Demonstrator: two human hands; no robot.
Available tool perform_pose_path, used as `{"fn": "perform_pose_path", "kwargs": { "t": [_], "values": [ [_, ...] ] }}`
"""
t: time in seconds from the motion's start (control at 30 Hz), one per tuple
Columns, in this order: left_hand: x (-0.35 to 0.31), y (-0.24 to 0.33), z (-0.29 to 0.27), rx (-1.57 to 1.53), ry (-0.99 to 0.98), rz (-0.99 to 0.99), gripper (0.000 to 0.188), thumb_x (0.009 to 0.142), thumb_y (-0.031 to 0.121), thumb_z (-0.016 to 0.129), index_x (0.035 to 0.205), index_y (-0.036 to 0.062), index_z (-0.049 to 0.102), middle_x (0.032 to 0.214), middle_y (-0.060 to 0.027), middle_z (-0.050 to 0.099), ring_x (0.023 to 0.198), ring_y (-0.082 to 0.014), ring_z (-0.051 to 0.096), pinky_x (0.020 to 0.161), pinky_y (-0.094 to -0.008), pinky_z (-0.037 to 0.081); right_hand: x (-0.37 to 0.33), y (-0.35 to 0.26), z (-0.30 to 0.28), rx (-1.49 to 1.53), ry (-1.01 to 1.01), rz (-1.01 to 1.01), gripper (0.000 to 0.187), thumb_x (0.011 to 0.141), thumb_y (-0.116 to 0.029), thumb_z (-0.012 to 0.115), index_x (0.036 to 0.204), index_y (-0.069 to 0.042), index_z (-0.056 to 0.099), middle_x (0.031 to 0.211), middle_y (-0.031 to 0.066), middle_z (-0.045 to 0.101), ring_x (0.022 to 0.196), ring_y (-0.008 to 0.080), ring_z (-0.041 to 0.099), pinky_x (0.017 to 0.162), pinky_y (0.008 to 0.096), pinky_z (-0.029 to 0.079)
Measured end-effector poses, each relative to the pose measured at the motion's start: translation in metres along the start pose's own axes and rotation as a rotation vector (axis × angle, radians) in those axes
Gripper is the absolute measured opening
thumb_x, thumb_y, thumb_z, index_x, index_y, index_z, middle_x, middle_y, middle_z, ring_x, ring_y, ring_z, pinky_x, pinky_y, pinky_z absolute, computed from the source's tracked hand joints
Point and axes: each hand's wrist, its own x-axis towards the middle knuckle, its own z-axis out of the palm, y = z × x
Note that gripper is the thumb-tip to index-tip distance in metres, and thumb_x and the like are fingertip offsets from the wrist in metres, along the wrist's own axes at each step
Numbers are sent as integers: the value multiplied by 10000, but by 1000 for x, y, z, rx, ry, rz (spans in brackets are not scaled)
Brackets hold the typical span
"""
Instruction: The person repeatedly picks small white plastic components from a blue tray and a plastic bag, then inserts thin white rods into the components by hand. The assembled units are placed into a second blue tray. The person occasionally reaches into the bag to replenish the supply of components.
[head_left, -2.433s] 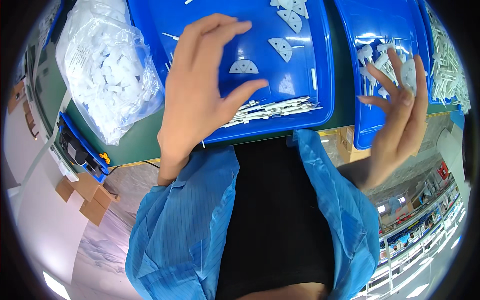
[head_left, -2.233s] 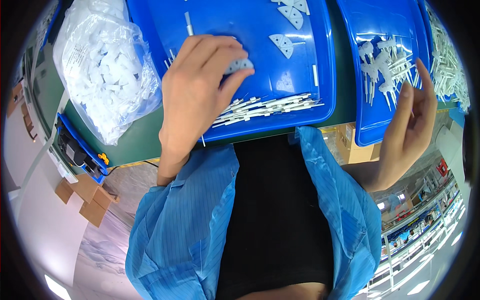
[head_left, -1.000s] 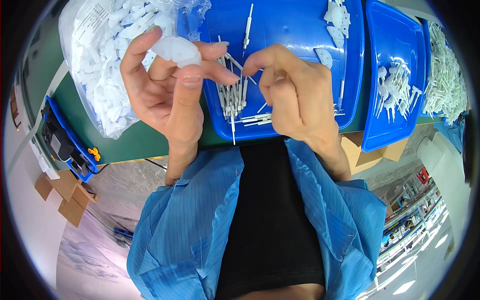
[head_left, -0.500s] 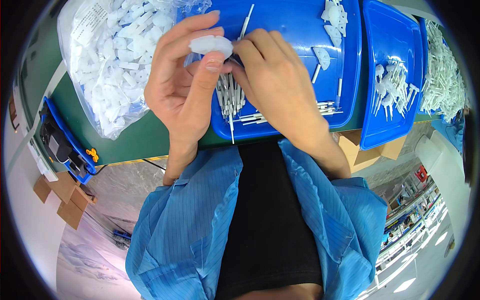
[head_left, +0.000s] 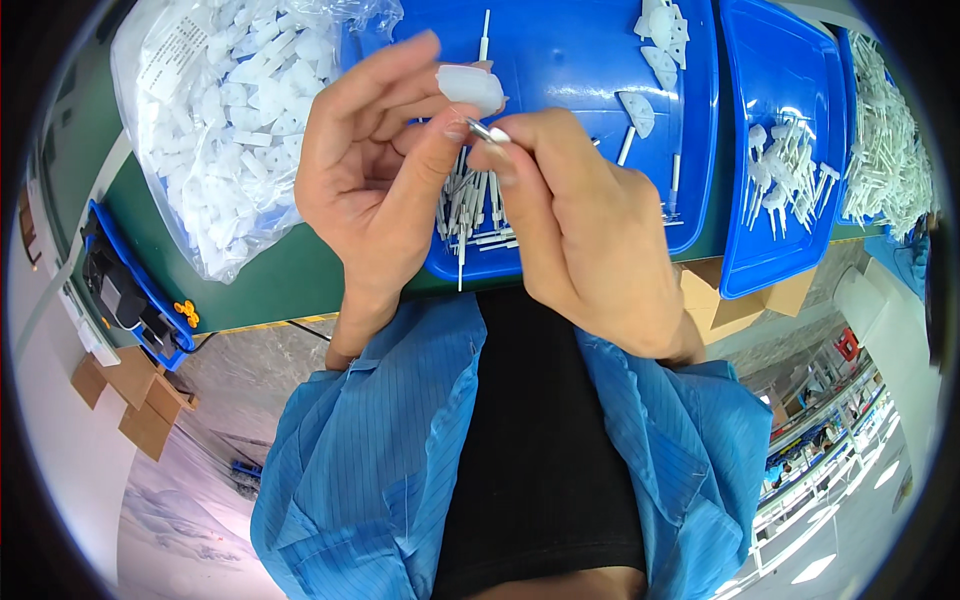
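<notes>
Over the blue tray point(head_left: 560, 70), my left hand point(head_left: 370, 190) pinches a white plastic piece point(head_left: 470, 88) between thumb and fingers. My right hand point(head_left: 600, 225) grips a thin rod point(head_left: 480, 130) with a shiny metal end and a white part at my fingertips. That metal end points at my left thumb, just below the white piece; whether they touch I cannot tell. Beneath my hands lies a pile of thin white-and-metal rods point(head_left: 465, 205). A few flat white pieces point(head_left: 658, 45) and loose rods point(head_left: 627, 146) lie at the tray's right side.
A clear bag of white plastic pieces point(head_left: 215, 150) stands at the left. To the right, another blue tray point(head_left: 755, 55) holds rods with white heads point(head_left: 790, 170), beside a larger heap point(head_left: 885, 150). An open cardboard box point(head_left: 715, 315) is below. Black devices point(head_left: 120, 290) sit at far left.
The white piece has shifted right and turned in my left fingers. My right hand has rolled and lowered, bringing the rod's metal end into sight.
</notes>
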Motion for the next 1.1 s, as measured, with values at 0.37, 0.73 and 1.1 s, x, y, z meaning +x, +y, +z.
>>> {"fn": "perform_pose_path", "kwargs": {
  "t": [0.37, 0.73, 1.1],
  "values": [
    [-2, -8, -7, -66, 30, 43, 256, 845, -139, 637, 1087, -81, 581, 1094, -194, 617, 950, -220, 668, 791, -292, 604, -2, 5, 6, -35, 174, -127, 85, 888, -2, 645, 958, -21, 599, 660, 54, 626, 490, 96, 606, 454, 241, 447],
    [-1, -8, -8, -110, -78, 46, 237, 844, -159, 621, 1059, -67, 584, 1104, -187, 597, 1004, -235, 656, 832, -297, 588, -3, 0, -5, 72, 67, -58, 35, 903, -17, 624, 937, -27, 616, 670, 38, 635, 479, 83, 580, 436, 225, 413],
    [-1, -5, -5, -131, -150, 63, 250, 835, -159, 631, 1064, -79, 568, 1102, -191, 577, 995, -209, 646, 837, -274, 591, -2, -1, -13, 75, 62, -50, 81, 951, -64, 602, 1012, -13, 619, 772, 57, 671, 588, 90, 615, 519, 208, 458]
  ]
}}
